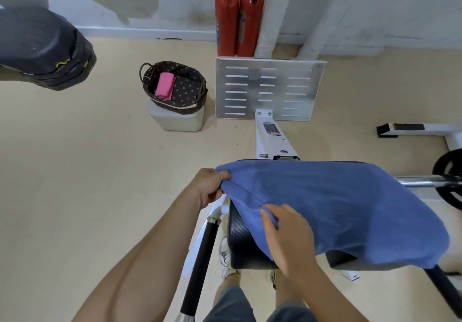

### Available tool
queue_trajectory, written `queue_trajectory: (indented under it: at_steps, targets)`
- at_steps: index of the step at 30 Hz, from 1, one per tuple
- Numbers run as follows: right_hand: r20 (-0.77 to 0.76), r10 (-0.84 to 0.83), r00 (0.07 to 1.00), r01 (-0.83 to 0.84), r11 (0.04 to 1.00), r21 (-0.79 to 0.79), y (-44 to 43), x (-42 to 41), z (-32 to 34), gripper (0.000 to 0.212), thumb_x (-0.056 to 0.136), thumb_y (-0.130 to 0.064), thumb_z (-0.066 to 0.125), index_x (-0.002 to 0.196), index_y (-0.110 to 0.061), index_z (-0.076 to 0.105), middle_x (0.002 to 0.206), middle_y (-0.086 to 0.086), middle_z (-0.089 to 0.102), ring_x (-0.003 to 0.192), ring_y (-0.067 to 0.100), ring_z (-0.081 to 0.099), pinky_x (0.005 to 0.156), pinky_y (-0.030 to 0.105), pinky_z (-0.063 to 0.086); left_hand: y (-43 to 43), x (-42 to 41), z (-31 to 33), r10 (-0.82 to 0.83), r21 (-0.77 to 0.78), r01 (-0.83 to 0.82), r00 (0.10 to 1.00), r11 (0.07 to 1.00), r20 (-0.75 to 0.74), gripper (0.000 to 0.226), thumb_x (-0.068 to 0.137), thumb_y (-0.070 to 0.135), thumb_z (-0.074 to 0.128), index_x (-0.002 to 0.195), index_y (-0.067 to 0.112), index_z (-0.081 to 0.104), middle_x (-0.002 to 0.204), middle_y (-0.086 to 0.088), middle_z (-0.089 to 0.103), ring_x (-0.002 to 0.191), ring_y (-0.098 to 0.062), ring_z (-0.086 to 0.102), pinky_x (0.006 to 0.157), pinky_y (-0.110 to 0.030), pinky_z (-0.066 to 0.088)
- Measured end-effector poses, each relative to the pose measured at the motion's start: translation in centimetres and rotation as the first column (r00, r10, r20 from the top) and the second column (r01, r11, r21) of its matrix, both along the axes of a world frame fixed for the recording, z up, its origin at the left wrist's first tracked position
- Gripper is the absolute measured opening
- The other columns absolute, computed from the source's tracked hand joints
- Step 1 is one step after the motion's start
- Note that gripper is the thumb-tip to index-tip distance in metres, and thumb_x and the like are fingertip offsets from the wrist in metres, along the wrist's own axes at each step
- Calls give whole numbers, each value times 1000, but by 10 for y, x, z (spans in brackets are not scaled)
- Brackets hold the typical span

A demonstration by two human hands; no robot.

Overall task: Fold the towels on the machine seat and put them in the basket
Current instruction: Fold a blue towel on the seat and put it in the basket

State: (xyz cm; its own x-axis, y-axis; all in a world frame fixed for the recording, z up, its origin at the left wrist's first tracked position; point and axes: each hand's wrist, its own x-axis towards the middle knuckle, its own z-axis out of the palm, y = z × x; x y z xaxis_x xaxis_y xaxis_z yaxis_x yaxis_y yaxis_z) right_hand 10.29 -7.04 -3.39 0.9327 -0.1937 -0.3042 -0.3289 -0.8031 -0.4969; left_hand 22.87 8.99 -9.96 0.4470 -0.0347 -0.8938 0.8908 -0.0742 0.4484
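Nearest the camera, the person's right hand [287, 241] pinches the near left corner of a blue towel [337, 209] between thumb and fingers, just above the near left corner of the black padded machine seat [247, 246]. The left hand [208, 186] grips the towel's far left corner in a closed fist, held beyond the seat's left edge. The towel lies spread across the seat, covering most of its top and drooping over its right edge; only the seat's near left side shows. A black-gripped handle bar [200, 266] slants down beside the seat's left edge, and a white sneaker [225, 256] shows beneath the seat.

Farther out, the white machine rail [272, 139] runs from the seat's far edge to a slotted metal footplate [268, 89]. Left of the footplate, a dark woven basket [175, 87] rests on a pale block [177, 120]; a folded pink towel [164, 85] lies inside, toward the basket's left side. Two red fire extinguishers [238, 19] stand against the wall behind the footplate.
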Motion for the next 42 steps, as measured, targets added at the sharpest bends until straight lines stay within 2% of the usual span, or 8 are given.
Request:
queue_trajectory:
  at_steps: [3, 6, 12, 16, 23, 30, 36, 42]
  targets:
    - [-18, 0, 1000, 2, 989, 146, 7, -2, 5, 20, 94, -28, 54, 78, -26, 65, 86, -14, 50, 73, 7, 54, 63, 19, 43, 3, 5, 4, 178, -95, -171, 981, 981, 78, 22, 83, -4, 55, 69, 11, 45, 63, -7, 43, 44, -17, 38, 41, -21, 33]
    - [-78, 29, 997, 3, 921, 389, 23, 0, 14, 42, 93, -22, 58, 55, -29, 40, 59, -14, 43, 56, 6, 43, 55, 14, 33, 10, 7, 15, 276, -110, -265, 956, 958, 96, 20, 82, -10, 59, 84, 8, 51, 73, -11, 52, 49, -19, 52, 46, -25, 41]
    - [-241, 247, 939, -18, 733, 680, 61, -6, 23, 30, 90, -22, 58, 73, -3, 44, 62, 0, 33, 59, 10, 30, 58, 26, 28, 49, 7, 24, 343, 106, -363, 924, 926, 168, 38, 77, -14, 61, 103, 13, 56, 82, -15, 60, 63, -26, 58, 57, -31, 50]
    - [-293, 268, 918, 40, 671, 740, 73, -4, 29, 3, 91, -18, 56, 89, -17, 54, 57, -8, 40, 59, 8, 34, 58, 24, 32, 72, 10, 34, 176, 247, -242, 949, 938, 263, 27, 78, -4, 62, 89, 20, 67, 92, -15, 66, 72, -25, 57, 59, -28, 45]
    - [-266, 229, 937, 43, 678, 734, 69, -6, 45, 16, 92, -23, 50, 81, -14, 56, 55, -8, 40, 58, 9, 34, 60, 29, 35, 67, 20, 65, -74, 295, -43, 923, 955, 377, 42, 83, -4, 55, 120, 14, 63, 115, -6, 63, 107, -26, 59, 95, -41, 51]
    - [-231, -97, 968, 235, 666, 707, -1, -15, 69, 23, 95, -17, 55, 74, -16, 63, 63, -5, 50, 62, 7, 45, 59, 24, 41, 10, 29, 109, 33, -57, -8, 898, 998, 439, 48, 83, -14, 48, 126, 4, 56, 101, -13, 63, 87, -21, 61, 80, -27, 53]
    - [-236, -341, 910, 402, 587, 703, -92, -22, 92, 19, 93, -10, 58, 76, -9, 67, 54, -14, 59, 52, -2, 52, 54, 12, 45, -72, 39, 110, -526, 542, 186, 618, 820, 584, 30, 84, 2, 61, 110, 15, 69, 88, -7, 68, 65, -15, 56, 73, -28, 49]
    - [-215, -497, 841, 504, 572, 648, -189, -39, 93, 19, 94, -11, 56, 82, -12, 71, 62, -9, 68, 56, 1, 61, 55, 16, 51, -158, 45, 105, -743, 710, 247, 359, 660, 565, 15, 86, 6, 61, 92, 15, 70, 83, 3, 65, 77, -17, 59, 69, -25, 39]
